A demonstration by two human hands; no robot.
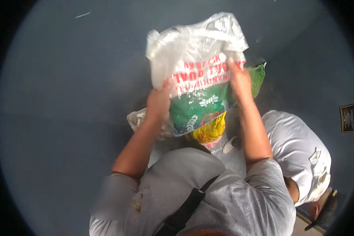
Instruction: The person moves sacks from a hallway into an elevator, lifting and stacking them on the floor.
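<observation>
My left hand (159,100) and my right hand (240,76) grip either side of a large plastic sack (196,78), translucent white at the top with red print and green below. Both hands have fingers closed on it. Beneath it lie a yellow bag (210,129) and, at the left, a crumpled whitish bag (137,118). A green bag (256,76) sticks out from behind the sack on the right.
A bent leg in white trousers (295,149) is at the right, with a bare foot and dark sandal (318,214) below. A dark grey floor (67,98) surrounds the bags. A dark object with a yellow-edged panel (347,118) stands at the far right.
</observation>
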